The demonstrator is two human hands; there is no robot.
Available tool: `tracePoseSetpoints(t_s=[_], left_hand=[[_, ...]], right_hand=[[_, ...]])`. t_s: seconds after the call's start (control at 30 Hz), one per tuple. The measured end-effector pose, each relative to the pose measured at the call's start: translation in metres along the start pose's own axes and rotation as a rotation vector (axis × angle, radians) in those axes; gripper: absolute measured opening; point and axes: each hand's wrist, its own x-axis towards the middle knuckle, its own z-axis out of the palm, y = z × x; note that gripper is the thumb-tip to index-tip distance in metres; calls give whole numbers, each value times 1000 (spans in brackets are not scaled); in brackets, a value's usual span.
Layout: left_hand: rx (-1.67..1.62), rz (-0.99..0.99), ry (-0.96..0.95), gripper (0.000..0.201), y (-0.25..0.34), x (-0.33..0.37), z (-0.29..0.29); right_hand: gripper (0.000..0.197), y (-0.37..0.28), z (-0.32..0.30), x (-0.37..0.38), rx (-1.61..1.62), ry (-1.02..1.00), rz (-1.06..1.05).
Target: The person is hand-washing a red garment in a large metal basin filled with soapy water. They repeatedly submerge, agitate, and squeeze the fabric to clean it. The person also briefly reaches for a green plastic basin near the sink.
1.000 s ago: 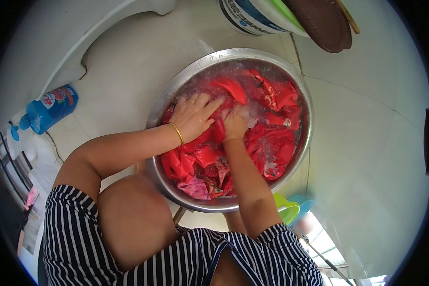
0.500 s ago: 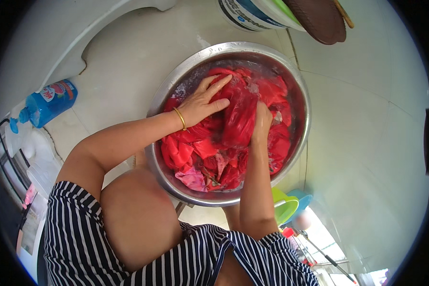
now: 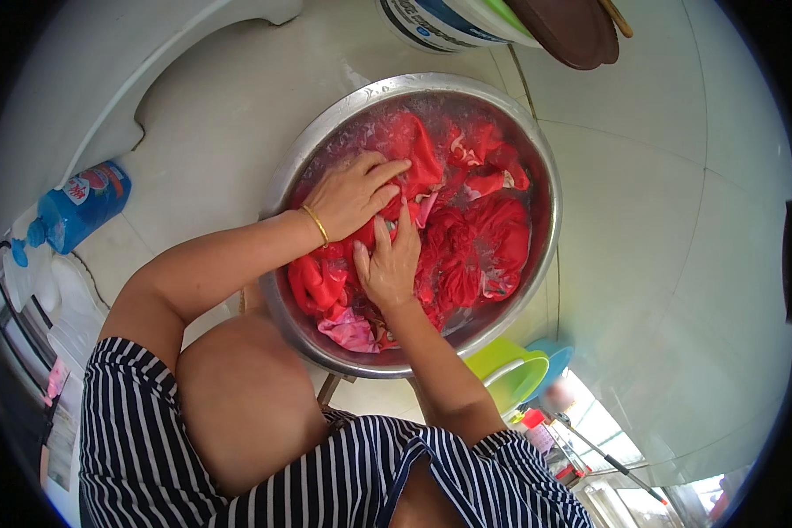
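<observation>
A wide steel basin (image 3: 547,207) holds water and a heap of wet red cloth (image 3: 471,251). A pink piece of fabric (image 3: 349,331) lies at the heap's near left, and lighter patterned bits show among the red. My left hand (image 3: 354,198), with a gold bangle at the wrist, rests on the cloth left of the middle, fingers stretched out. Just nearer and to its right, my right hand (image 3: 391,262) lies on the same bunch with its fingers apart and pointing away from me. Neither hand is closed round the fabric; the fingertips are partly among the folds.
A blue liquid bottle (image 3: 84,207) lies on the floor at the left, below a white curved fixture (image 3: 106,88). A white bucket (image 3: 449,25) and a brown slipper-like item (image 3: 572,31) are at the far side. A green bucket (image 3: 512,378) stands behind the basin's near right edge.
My right hand has let go of the red cloth at the basin's right and moved left, beside my left hand. The lifted cloth has dropped into the water. The view has shifted slightly.
</observation>
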Motion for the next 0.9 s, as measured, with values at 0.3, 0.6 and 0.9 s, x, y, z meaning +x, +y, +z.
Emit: tracePoseSetpoints(t_s=[0.3,0.6,0.9], left_hand=[[372,207,-179,96,11,-6,-2],[563,199,-390,111,39,73,21],[158,-501,-287,76,37,120,17]], right_hand=[[54,65,36,89,79,-467,329],[38,99,-66,117,653,-360,484],[72,190,-112,-4,70,181,582]])
